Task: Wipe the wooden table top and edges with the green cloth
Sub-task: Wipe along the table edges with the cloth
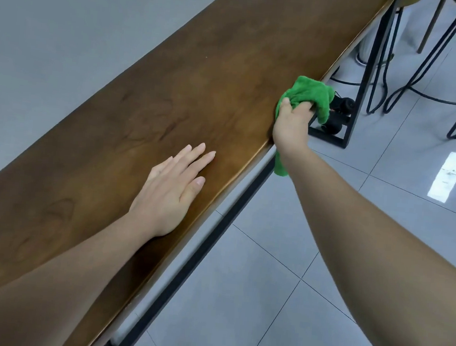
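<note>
**Right hand wipes the table's edge with a bunched cloth; left hand lies flat on top**

Head view, looking down along a narrow table.

The right hand is closed in a fist round the cloth, fingers curled over and into the green fabric, thumb side toward the wood. The cloth is bunched, not spread. Most of it bulges out of the fist toward 1 o'clock, and a thin tail hangs below the wrist, down past the rim. Hand and cloth sit right on the table's right-hand edge, about halfway up the picture and right of centre, touching the rim.

The left hand holds nothing. It rests palm down on the top, fingers straight and close together, pointing toward 1 o'clock, thumb lying alongside near the rim. It lies toward 7 o'clock from the right hand, well apart from it.

The table is a long dark-brown wooden plank. Its long axis runs from 7 o'clock to 1 o'clock across the picture. A black metal frame runs beneath its right-hand edge.

Both forearms are bare. The left comes in from the lower left and lies along the top. The right comes in from the lower right, stretched out over the grey tiled floor toward 11 o'clock.

At 2 o'clock, black stool legs stand on the tiles.
</note>
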{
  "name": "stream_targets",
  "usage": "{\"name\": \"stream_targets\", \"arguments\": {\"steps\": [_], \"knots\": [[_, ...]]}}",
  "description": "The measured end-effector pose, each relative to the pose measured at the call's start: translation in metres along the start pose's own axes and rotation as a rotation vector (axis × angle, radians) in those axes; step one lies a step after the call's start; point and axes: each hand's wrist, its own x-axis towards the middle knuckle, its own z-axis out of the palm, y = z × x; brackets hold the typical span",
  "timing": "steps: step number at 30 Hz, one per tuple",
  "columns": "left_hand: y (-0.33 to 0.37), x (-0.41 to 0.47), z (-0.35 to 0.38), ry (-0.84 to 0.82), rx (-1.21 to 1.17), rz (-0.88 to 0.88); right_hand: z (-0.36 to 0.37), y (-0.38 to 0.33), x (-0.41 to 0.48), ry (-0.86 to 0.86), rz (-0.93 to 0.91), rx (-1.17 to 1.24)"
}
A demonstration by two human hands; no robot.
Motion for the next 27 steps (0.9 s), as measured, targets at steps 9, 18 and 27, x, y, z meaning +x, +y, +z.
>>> {"name": "stream_targets", "arguments": {"steps": [9, 18, 27], "knots": [[-0.002, -0.010, 0.002, 0.002, -0.006, -0.009, 0.001, -0.001, -0.046, -0.032, 0.022, -0.003], [-0.035, -0.126, -0.001, -0.018, 0.004, -0.051, 0.046, 0.027, -0.233, -0.084, -0.035, 0.042], [-0.096, -0.274, -0.005, -0.002, -0.020, -0.020, 0.118, 0.077, -0.472, -0.121, -0.058, 0.079]]}}
